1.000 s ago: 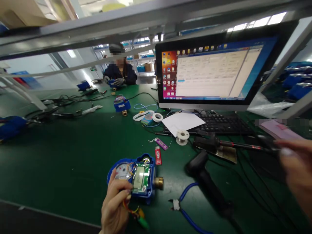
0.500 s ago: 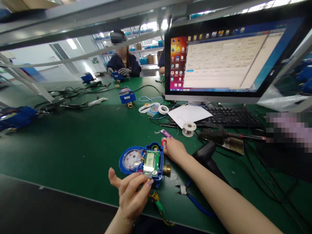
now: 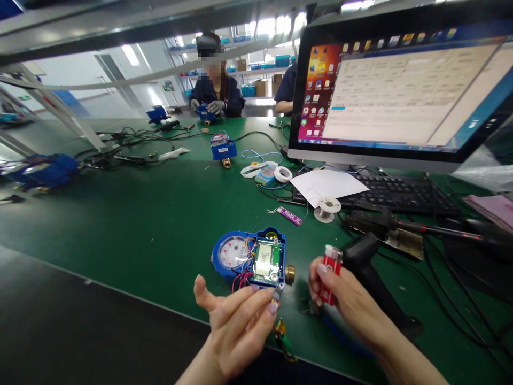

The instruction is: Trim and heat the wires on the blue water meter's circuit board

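A blue meter housing (image 3: 232, 255) lies on the green table, with a round dial at its left and a circuit board (image 3: 266, 259) with a small display at its right. A brass fitting (image 3: 289, 274) sticks out on the right. Just below the board, my left hand (image 3: 242, 326) pinches a small grey connector (image 3: 276, 294) between thumb and fingers. Wires with a green clip (image 3: 284, 342) hang beneath it. My right hand (image 3: 352, 299) holds a red lighter (image 3: 331, 272) upright, right of the fitting. Partly under that hand lie blue-handled cutters (image 3: 340, 331).
A purple lighter-like item (image 3: 290, 215), a solder spool (image 3: 327, 208), white paper (image 3: 328, 184) and a keyboard (image 3: 409, 193) lie before the monitor (image 3: 393, 96). A black scanner (image 3: 372, 283) is at right. Across the table, a gloved person (image 3: 216, 91) handles a blue meter.
My right hand has come back toward me from beside the purple item, now with the red lighter held up. My left hand stays at the housing's lower edge. The view has shifted slightly.
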A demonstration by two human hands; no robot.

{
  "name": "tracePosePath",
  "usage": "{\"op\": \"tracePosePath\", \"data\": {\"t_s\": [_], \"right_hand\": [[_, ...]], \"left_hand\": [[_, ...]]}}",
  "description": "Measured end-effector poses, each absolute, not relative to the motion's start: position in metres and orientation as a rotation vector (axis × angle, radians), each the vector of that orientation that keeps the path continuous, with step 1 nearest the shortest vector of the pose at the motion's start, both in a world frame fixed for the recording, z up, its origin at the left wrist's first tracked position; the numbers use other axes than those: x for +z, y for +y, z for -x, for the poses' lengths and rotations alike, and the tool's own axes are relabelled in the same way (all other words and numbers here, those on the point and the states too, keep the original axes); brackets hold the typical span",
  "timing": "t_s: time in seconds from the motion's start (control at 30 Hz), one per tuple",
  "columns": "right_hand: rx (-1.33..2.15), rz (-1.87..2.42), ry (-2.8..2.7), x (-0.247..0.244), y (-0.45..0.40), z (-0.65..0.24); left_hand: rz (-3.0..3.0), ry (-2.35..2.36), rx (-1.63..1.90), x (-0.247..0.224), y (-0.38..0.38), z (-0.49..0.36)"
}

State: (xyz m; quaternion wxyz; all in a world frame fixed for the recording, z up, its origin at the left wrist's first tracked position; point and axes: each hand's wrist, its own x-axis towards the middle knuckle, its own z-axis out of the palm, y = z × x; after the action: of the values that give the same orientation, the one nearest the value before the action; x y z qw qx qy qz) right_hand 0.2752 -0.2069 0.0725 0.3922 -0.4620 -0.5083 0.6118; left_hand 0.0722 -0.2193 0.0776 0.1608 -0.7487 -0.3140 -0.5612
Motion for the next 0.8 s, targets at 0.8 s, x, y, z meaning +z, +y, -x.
{"op": "tracePosePath", "data": {"t_s": [0.8], "right_hand": [[2.101,0.704,-0.601,0.055,-0.241,-0.247]], "left_hand": [[2.359,-0.816,-1.465,0.085,-0.23,-0.083]]}}
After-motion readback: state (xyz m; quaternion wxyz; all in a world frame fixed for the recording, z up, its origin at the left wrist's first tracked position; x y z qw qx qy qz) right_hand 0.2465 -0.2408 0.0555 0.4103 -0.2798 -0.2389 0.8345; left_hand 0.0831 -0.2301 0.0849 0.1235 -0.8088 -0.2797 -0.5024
